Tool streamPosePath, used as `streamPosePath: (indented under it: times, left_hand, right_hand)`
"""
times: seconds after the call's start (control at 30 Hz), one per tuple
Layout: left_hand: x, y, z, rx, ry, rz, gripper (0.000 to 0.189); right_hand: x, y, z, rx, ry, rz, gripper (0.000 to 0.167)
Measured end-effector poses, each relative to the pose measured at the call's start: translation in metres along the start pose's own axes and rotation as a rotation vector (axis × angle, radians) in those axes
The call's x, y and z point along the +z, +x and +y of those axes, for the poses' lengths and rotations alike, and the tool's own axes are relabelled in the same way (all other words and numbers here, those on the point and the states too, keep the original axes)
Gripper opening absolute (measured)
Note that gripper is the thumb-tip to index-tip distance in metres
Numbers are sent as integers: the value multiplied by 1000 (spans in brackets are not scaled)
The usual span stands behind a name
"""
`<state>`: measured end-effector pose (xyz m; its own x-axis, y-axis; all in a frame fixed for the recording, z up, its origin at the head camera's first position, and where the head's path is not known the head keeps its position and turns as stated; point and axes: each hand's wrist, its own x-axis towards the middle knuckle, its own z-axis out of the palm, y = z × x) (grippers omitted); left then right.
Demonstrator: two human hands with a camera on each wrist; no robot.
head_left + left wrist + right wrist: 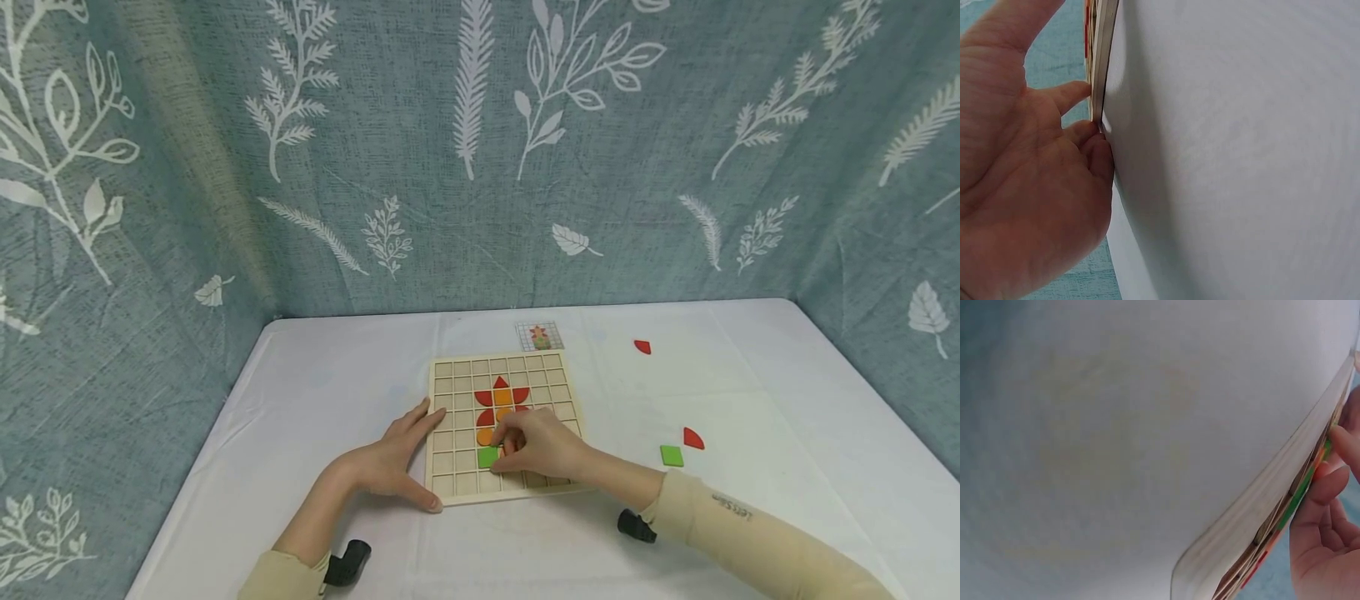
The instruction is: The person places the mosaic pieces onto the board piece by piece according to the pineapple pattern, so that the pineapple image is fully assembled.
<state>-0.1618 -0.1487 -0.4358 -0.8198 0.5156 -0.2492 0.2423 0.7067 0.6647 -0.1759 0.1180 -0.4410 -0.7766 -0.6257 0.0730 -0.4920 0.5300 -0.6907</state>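
A square wooden grid board (pixel 450 461) lies on the table with red, orange and green pieces in its cells. My left hand (pixel 390 461) steadies it, fingers spread along its left edge and the thumb at the near left corner. In the left wrist view, fingertips of the left hand (pixel 1035 169) touch the board's edge (pixel 1102 69). Over the lower middle of the grid, my right hand (pixel 543 446) pinches a small orange tile (pixel 1321 464), mostly hidden by the fingertips. Just left of them sits a green square tile (pixel 487 457), below an orange round piece (pixel 485 436).
A small pattern card (pixel 539 337) with a flower picture lies behind the board. To the right on the white table (pixel 750 467) are a loose green square (pixel 672 456), a red quarter piece (pixel 693 438) and another red piece (pixel 642 347) farther back. A patterned curtain (pixel 420 250) hangs behind.
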Motion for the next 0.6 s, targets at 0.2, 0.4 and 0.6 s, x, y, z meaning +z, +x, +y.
streamPosePath:
  times: [0.2, 0.4, 0.6]
  left_hand:
    - [0, 0, 0, -2, 6, 1, 122]
    - [0, 1, -1, -1, 1, 1, 122]
    - [1, 2, -1, -10, -6, -2, 122]
  right_hand:
    - [-7, -4, 6, 63, 62, 22, 20]
    - [-23, -19, 16, 141, 133, 71, 16]
    - [-41, -41, 33, 222, 154, 105, 14]
